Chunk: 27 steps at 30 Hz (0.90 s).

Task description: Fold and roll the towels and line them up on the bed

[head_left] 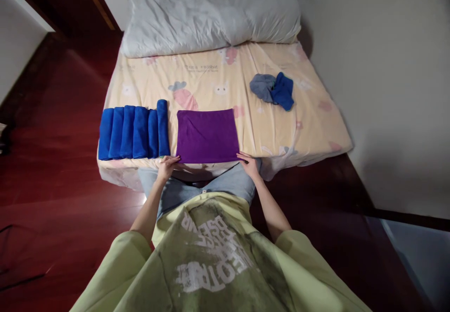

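Head view: a person (218,251) is at the near edge of the bed (309,129), both arms reaching forward.
Risk: the purple cloth (207,136) lies right up to that edge, so a pull toward the body could drag it over; uneven tugs might skew it or crease it.
Left hand (168,167): partly curled, fingertips touching the cloth's near left corner; whether the thumb pinches from below, one cannot tell.
Right hand (249,165): looser, fingers fairly straight, tips on the near right corner; a pinch cannot be made out.
Purple cloth: spread flat, midway along the near edge.
Blue rolls (140,131): six, side by side toward the near left corner; the left hand, just beside the last, could knock it.
Grey cloth (262,87), blue cloth (284,94): crumpled, touching, toward the right edge.
Quilt (211,14): heaped along the far end.
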Each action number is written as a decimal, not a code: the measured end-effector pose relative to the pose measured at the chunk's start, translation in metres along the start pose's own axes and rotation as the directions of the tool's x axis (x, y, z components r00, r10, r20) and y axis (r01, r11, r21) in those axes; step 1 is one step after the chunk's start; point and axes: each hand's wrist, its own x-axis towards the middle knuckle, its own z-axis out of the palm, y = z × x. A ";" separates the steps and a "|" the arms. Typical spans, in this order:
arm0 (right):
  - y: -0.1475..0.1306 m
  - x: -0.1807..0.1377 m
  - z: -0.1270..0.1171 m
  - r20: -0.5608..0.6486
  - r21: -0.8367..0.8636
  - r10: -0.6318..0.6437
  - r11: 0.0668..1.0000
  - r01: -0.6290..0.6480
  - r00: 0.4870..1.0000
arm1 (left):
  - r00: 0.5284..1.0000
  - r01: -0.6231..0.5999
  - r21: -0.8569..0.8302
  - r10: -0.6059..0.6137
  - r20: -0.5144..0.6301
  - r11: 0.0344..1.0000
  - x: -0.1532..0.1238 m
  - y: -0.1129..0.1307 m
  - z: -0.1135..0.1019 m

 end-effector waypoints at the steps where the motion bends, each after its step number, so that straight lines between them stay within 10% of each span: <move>1: 0.000 0.001 0.000 -0.019 0.012 0.035 0.999 -0.034 0.999 | 0.999 0.040 0.007 -0.040 -0.017 0.999 -0.001 0.002 0.001; 27: 0.003 0.074 0.000 -0.094 -0.377 0.360 0.850 -0.368 0.928 | 0.909 0.317 0.448 -0.403 0.108 0.836 0.064 0.055 -0.027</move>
